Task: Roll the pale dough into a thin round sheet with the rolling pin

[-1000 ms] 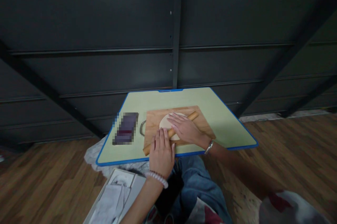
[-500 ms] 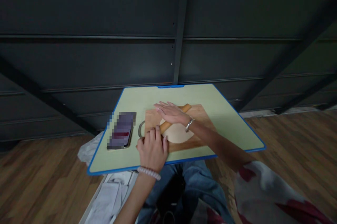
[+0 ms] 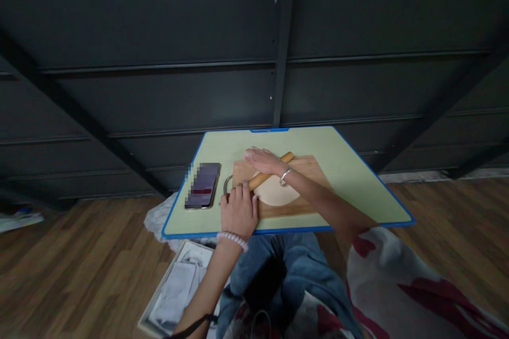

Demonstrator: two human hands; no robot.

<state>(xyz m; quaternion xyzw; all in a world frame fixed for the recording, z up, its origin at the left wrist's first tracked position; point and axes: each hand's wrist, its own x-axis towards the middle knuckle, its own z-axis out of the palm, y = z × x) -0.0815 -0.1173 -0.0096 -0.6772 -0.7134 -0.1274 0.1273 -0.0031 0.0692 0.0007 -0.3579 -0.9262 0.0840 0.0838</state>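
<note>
A wooden rolling pin (image 3: pixel 260 180) lies at a slant across a pale, round, flattened sheet of dough (image 3: pixel 278 193) on a wooden board (image 3: pixel 314 174). My left hand (image 3: pixel 239 210) has its fingers curled over the pin's near end, at the board's left edge. Flat and stretched out, my right hand (image 3: pixel 265 160) rests across the upper part of the pin, its palm hidden. The pin's far end (image 3: pixel 287 157) sticks out beyond that hand. A metal loop handle (image 3: pixel 227 184) shows at the board's left side, partly behind my left hand.
The board sits on a pale green table with a blue rim (image 3: pixel 369 173). A phone (image 3: pixel 204 185), partly pixelated, lies on the left. Below is an open box (image 3: pixel 175 286) with white papers. A dark panelled wall (image 3: pixel 178 95) stands behind, with wooden floor (image 3: pixel 87 254) around.
The view has shifted, so the table appears farther right and slightly higher. Both hands stay at the rolling pin; the right hand sits a little farther toward the board's far side.
</note>
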